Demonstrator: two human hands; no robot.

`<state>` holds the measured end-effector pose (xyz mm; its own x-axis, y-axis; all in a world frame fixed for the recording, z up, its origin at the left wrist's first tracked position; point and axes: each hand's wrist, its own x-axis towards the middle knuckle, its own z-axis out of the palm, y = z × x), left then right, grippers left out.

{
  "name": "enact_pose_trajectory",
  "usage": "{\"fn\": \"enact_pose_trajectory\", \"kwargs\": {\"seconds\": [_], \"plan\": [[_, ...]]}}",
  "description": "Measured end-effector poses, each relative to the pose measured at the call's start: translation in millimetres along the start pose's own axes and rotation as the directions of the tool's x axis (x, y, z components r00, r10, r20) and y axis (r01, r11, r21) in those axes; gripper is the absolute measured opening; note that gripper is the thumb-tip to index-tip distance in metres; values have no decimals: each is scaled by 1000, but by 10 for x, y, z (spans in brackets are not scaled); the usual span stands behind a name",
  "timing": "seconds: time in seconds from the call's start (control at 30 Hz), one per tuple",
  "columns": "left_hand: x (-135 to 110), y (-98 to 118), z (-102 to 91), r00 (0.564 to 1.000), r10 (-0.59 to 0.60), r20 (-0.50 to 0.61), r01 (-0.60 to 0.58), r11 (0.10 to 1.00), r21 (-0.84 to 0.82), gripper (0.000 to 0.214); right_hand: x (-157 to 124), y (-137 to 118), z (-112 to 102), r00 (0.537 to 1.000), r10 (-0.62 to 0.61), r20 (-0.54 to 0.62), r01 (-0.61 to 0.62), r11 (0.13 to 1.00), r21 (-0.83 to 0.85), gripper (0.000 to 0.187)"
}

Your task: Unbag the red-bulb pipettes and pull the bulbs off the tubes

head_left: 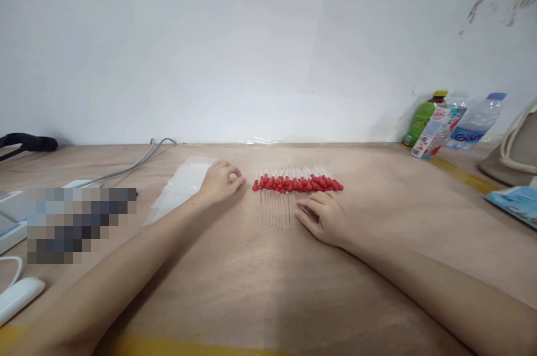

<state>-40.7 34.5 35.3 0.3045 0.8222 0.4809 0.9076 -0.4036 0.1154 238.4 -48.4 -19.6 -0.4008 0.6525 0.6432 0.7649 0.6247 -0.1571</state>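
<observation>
While right hand point(323, 217) lies open on droppers point(297, 183), left hand point(220, 181), fingertips pinched, beside flat clear bags point(181, 185).

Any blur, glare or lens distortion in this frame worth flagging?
Head view: even, soft lighting, faint shadows on the table; a pixelated block masks the left; wide-angle bend tilts the bottles at right; red-bulbed droppers near left hand and right hand look sharp.

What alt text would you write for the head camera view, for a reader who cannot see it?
A person's hands rest on a wooden table at a row of glass droppers with red bulbs. The left hand, fingers curled, is at the row's left end beside clear plastic bags; the right hand lies flat on the glass tubes. Bottles stand far right.
</observation>
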Motion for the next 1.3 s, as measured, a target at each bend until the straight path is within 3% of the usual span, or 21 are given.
{"fn": "enact_pose_trajectory", "kwargs": {"seconds": [0.1,0.27,0.4,0.63,0.7,0.8,0.93,1.1,1.3], "plan": [[42,169,112,998,16,63,-19,999,47,27,14,-34,-38,998,-26,53,27,1000,-8,33],[65,305,235,990,-80,118,66,991,116,36,47,-69,-115,990,-57,132,55,998,17,46],[82,362,271,980,-141,137,123,983,134,34,50,-71,-119,993,-62,101,59,998,30,42],[76,349,186,976,-209,62,199,971,135,33,28,-51,-77,999,-39,-21,40,999,34,34],[15,353,115,989,-150,8,148,981,125,31,29,-41,-58,996,-37,-83,40,999,34,35],[-143,400,34,997,54,-46,-48,992,120,26,34,-28,-32,984,-37,-176,40,999,17,44],[-394,520,40,935,344,-82,-333,935,123,23,38,-18,-24,962,-51,-270,43,998,-37,57],[-538,634,142,825,533,-189,-524,846,101,21,50,-22,-48,972,-159,-174,146,986,-86,56],[-530,636,218,770,585,-253,-593,804,54,13,60,-8,-33,975,-216,-58,211,974,-78,44]]}}
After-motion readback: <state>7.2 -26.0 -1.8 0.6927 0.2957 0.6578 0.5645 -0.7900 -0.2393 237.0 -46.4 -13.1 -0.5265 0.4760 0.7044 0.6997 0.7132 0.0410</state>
